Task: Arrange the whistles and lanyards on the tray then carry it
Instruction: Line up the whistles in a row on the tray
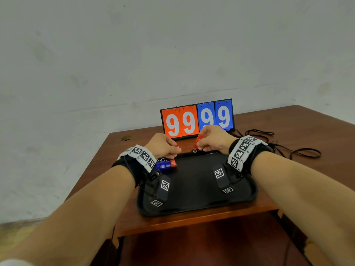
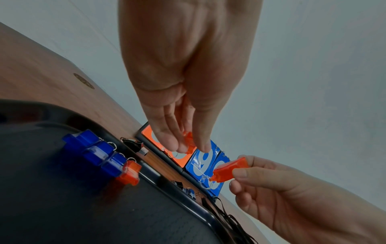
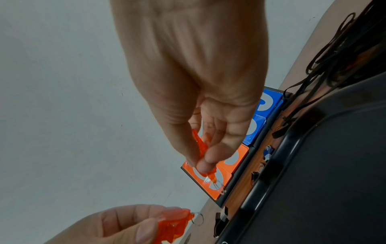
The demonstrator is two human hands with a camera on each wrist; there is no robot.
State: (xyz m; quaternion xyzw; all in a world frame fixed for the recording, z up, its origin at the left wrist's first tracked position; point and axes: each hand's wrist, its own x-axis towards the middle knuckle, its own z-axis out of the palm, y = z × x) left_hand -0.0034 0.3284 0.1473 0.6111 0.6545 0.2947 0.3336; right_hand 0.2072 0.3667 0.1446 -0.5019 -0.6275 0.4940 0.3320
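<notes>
We've got four whistles lined up at the tray's upper left. Each grip, left and right, pinches one more red whistle above the tray's far edge. Lanyards lie untouched on the desk at frame right; carrying not begun.

blue whistles – 3 | orange whistles – 3 | tray – 1 | scoreboard – 1

Translucent glossy plastic whistles; matt tray
</notes>
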